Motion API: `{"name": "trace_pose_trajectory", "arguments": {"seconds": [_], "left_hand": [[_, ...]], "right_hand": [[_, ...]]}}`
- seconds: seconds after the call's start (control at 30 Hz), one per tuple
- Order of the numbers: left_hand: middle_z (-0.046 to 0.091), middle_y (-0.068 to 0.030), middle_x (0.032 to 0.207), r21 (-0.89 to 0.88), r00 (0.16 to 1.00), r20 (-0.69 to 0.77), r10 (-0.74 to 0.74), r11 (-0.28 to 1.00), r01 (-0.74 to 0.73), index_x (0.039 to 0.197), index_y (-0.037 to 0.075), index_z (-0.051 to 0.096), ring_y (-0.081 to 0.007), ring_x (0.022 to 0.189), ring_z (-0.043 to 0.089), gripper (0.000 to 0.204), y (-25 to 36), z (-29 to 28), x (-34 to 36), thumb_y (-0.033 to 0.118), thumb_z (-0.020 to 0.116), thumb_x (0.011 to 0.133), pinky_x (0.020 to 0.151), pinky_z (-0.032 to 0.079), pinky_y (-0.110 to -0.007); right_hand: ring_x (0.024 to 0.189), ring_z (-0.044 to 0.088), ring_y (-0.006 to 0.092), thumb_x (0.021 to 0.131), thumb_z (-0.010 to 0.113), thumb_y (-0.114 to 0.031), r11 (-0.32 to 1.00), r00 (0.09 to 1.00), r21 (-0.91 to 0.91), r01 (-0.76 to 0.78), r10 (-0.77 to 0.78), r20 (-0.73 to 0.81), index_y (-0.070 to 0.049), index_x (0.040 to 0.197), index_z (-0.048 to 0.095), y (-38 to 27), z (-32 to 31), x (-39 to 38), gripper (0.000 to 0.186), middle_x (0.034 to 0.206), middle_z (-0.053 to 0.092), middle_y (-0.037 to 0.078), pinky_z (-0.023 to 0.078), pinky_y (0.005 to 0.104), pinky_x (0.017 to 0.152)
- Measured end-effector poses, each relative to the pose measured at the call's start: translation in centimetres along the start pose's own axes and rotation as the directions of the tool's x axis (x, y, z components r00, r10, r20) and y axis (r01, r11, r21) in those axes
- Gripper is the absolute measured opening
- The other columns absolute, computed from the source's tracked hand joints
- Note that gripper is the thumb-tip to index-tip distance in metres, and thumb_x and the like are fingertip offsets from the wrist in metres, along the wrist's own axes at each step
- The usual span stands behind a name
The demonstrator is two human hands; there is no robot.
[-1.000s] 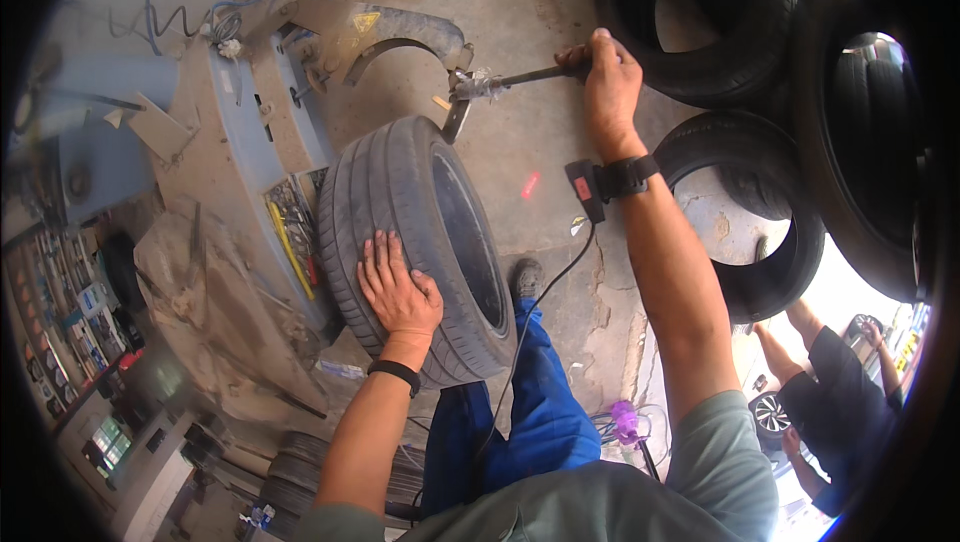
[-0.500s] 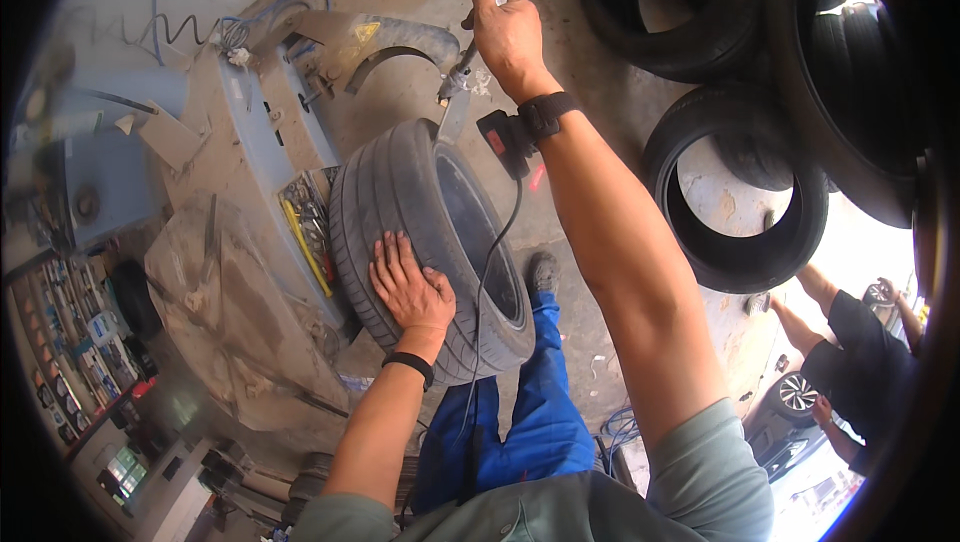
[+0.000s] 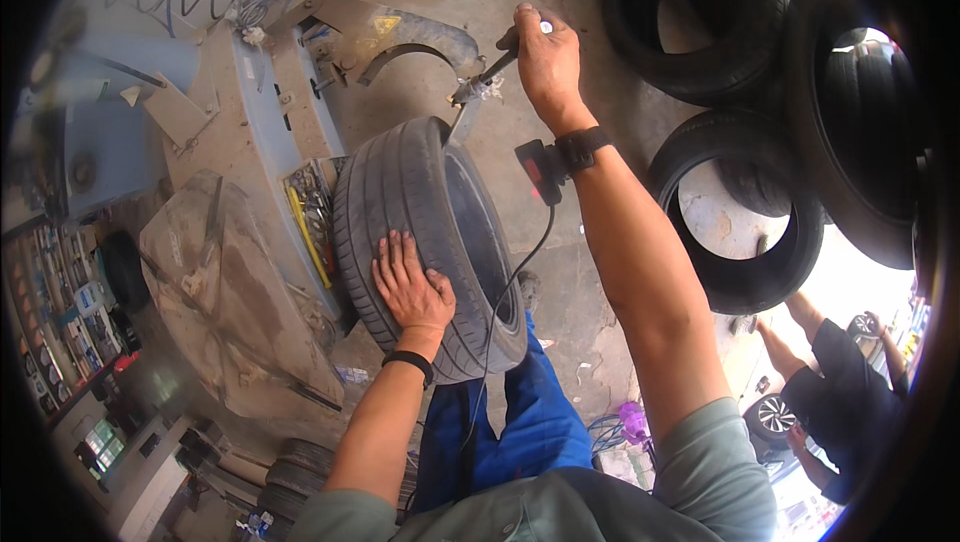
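Note:
A black car tyre stands upright at the machine's side, its tread facing left and its open side to the right. My left hand lies flat on the tread with fingers spread. Farther up, my right hand is wrapped round the dark handle of a bead breaker. Its flat metal blade reaches the tyre's far upper edge. A curved grey arm joins it to the tyre changer. A small black device with a cable sits by my right wrist strap.
Several loose tyres lie and lean on the right. A tray of small metal parts is fixed to the machine's side. Tools line a shelf at the far left. Another person in dark clothes is at lower right, near a car wheel.
The view has shifted slightly, so the machine arm and floor sit farther right. My right hand, with the handle, appears lower and farther right. My left hand stays on the tread.

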State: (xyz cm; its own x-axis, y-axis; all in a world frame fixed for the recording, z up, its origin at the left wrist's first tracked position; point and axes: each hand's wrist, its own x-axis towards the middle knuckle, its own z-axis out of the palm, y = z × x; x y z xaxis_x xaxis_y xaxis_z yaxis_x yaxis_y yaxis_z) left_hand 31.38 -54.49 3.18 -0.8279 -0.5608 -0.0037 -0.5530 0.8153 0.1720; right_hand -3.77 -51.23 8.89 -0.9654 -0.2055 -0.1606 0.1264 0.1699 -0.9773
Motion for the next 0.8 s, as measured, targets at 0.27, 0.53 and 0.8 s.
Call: {"name": "trace_pose_trajectory", "arguments": {"seconds": [0.27, 0.53, 0.8], "left_hand": [[0.043, -0.0201, 0.157, -0.012, 1.000, -0.003, -0.007, 1.000, 0.007, 0.149, 0.001, 0.044, -0.0395, 0.149, 0.034, 0.069, 0.2, 0.0, 0.1, 0.024, 0.047, 0.084, 0.123, 0.021, -0.057], [0.040, -0.0218, 0.157, -0.038, 0.999, 0.039, -0.022, 0.999, 0.023, 0.150, -0.001, 0.040, -0.0391, 0.151, 0.031, 0.070, 0.5, -0.4, 0.1, 0.021, 0.047, 0.085, 0.124, 0.019, -0.056], [0.041, -0.0211, 0.157, -0.099, 0.998, 0.059, -0.038, 0.994, 0.044, 0.150, -0.001, 0.042, -0.0386, 0.151, 0.030, 0.071, 0.1, -0.3, -0.1, 0.024, 0.050, 0.084, 0.124, 0.018, -0.056]], "right_hand": [[0.070, 0.056, 0.0129, 0.100, 0.056, -0.037, 0.999, 0.998, -0.011, -0.053, 0.053, 0.023, 0.000, 0.082, 0.066, -0.5, -0.1, 0.0, 0.042, 0.074, 0.072, 0.007, 0.046, 0.0292, 0.070], [0.072, 0.058, 0.0152, 0.102, 0.057, -0.035, 0.998, 0.999, 0.064, -0.028, 0.031, -0.041, 0.000, 0.087, 0.065, 0.6, 0.1, 0.0, 0.040, 0.076, 0.071, 0.010, 0.047, 0.0303, 0.074], [0.070, 0.057, 0.0140, 0.101, 0.058, -0.036, 0.995, 0.997, 0.095, 0.019, -0.012, -0.076, -0.001, 0.084, 0.064, 1.5, 0.3, 0.3, 0.040, 0.075, 0.069, 0.007, 0.045, 0.0296, 0.071]]}}
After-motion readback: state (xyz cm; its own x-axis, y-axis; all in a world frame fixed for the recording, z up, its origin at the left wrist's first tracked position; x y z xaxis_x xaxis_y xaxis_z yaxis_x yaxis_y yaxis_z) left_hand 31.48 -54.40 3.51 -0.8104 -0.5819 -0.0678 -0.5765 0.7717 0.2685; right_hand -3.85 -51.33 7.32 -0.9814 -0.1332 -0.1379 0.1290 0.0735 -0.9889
